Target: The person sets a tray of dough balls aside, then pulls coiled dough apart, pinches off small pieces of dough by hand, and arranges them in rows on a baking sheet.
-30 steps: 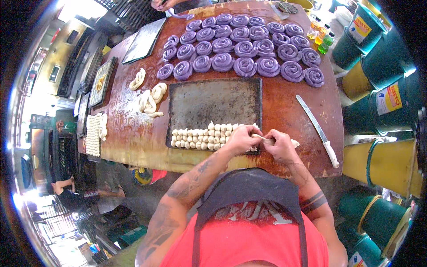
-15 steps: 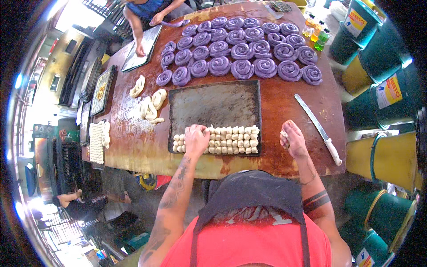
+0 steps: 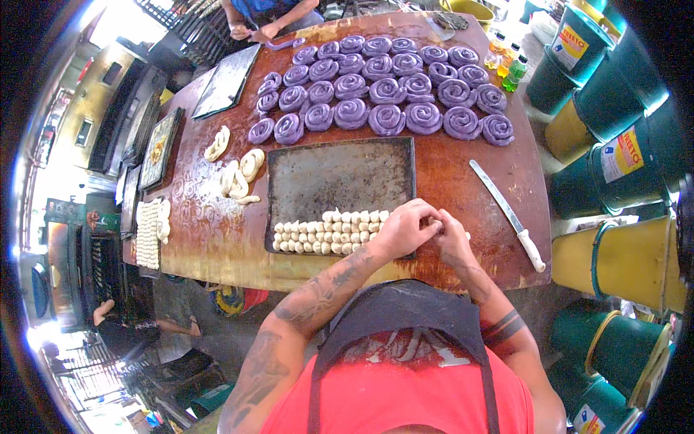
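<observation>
My left hand (image 3: 409,227) and my right hand (image 3: 451,237) meet over the right edge of a dark baking tray (image 3: 340,170). The right is closed round a strand of pale dough, a bit of which shows at its outer side. Fingertips of the left are pinched together against the right hand; what lies between them is hidden. Rows of small dough balls (image 3: 325,235) fill the near part of the tray, partly covered by my left hand and wrist. Bare, stained metal shows in the tray's far part.
Purple dough coils (image 3: 387,90) cover the far tabletop. Pale dough strips (image 3: 238,177) lie left of the tray. A bread knife (image 3: 506,213) rests on the right, with bottles (image 3: 514,72) behind it. Buckets (image 3: 622,253) stand beyond the table. A co-worker's hands (image 3: 264,32) hold purple dough.
My left hand has moved right from the dough balls to meet my right hand, which has shifted slightly left. The co-worker's hand has left the far tray, and both hands now are on the purple dough.
</observation>
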Demonstrator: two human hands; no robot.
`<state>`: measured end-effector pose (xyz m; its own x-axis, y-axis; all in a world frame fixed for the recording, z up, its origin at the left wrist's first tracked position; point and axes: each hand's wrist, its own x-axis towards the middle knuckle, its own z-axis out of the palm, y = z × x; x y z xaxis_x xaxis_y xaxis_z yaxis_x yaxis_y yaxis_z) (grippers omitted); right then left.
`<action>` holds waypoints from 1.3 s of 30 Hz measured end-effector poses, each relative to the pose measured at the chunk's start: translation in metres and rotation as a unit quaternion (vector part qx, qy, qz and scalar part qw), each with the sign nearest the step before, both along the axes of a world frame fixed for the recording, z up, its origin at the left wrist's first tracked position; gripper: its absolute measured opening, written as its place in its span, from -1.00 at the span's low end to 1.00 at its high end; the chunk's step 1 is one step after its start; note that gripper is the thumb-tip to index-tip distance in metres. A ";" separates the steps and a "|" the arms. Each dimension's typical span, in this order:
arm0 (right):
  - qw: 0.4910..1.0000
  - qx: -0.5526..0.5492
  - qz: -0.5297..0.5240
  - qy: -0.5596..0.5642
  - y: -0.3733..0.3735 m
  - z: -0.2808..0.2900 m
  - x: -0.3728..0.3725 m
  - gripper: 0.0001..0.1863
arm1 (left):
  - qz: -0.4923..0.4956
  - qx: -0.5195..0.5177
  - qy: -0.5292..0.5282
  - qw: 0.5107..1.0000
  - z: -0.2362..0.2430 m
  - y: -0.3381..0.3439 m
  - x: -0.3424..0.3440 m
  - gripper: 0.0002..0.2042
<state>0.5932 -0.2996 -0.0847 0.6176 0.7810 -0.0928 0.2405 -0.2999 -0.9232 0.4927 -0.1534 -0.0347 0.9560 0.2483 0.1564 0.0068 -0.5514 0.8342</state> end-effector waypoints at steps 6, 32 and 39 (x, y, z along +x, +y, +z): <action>0.997 0.007 -0.054 -0.045 -0.003 0.017 -0.014 -0.76 | 0.128 -0.222 0.168 0.952 -0.038 0.002 -0.010 -0.72; 0.994 0.014 -0.052 0.095 0.002 0.006 0.012 -0.81 | 0.209 -0.094 0.057 0.972 -0.033 0.064 -0.051 -0.73; 0.988 0.124 -0.017 0.093 0.003 0.007 -0.006 -0.69 | -0.021 0.060 -0.089 0.994 0.021 0.000 -0.005 -0.74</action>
